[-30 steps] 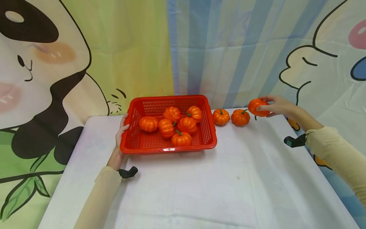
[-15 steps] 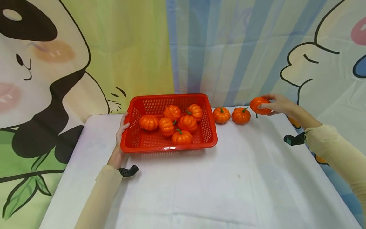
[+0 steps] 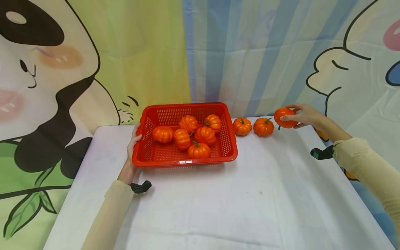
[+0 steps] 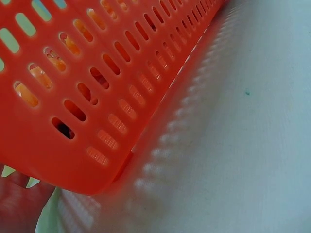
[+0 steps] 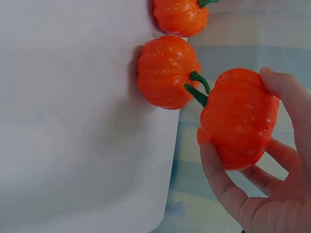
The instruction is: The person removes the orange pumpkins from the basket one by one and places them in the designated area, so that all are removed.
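In the head view, my right hand (image 3: 304, 116) holds a small orange pumpkin (image 3: 285, 118) at the table's back right. The right wrist view shows that pumpkin (image 5: 240, 119) pinched between thumb and fingers, its green stem pointing toward the neighbouring pumpkin (image 5: 167, 73). My left hand (image 3: 132, 144) grips the left side of a red perforated plastic basket (image 3: 184, 162), fingers at its rim. Several orange pumpkins (image 3: 205, 135) lie inside the basket. In the left wrist view, part of the left hand (image 4: 22, 204) shows at the corner of the basket (image 4: 73, 170).
Two more pumpkins, one beside the basket (image 3: 242, 126) and one farther right (image 3: 263, 127), sit along the back edge of the white-covered table (image 3: 206, 201). A printed curtain (image 3: 156, 62) hangs right behind the table.
The right hand has shifted very slightly to the right with the pumpkin still in its grip. The left hand and the basket stay in place.
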Action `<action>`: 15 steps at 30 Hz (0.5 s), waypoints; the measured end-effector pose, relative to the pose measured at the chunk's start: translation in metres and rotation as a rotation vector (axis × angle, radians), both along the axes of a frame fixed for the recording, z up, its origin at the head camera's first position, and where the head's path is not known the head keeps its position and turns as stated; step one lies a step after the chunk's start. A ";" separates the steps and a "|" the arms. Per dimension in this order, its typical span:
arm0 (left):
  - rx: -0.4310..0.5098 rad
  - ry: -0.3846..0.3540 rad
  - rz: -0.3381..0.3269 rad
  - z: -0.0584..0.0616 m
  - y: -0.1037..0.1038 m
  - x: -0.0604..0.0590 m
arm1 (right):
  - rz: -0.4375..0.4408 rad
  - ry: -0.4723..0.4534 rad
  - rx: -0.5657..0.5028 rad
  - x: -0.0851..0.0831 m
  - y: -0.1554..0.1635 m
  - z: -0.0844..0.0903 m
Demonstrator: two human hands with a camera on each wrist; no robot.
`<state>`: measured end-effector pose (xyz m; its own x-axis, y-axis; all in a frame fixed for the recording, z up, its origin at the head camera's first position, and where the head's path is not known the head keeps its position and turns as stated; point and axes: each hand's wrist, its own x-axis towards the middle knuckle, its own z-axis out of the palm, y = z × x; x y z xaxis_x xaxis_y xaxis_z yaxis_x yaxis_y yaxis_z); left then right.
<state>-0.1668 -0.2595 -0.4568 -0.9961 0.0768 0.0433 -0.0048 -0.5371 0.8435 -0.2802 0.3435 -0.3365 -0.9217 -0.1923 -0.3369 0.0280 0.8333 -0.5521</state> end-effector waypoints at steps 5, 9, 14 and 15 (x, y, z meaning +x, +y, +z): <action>-0.002 0.003 -0.010 0.000 0.000 0.000 | -0.002 0.005 -0.014 0.000 0.001 -0.001; 0.004 0.005 -0.012 0.001 0.000 0.001 | -0.017 0.004 -0.028 -0.002 0.001 0.000; 0.007 -0.013 -0.005 0.004 0.001 0.002 | -0.031 0.008 -0.040 -0.004 0.003 -0.003; 0.007 -0.017 -0.007 0.004 0.001 0.003 | -0.034 0.010 -0.041 -0.004 0.004 -0.004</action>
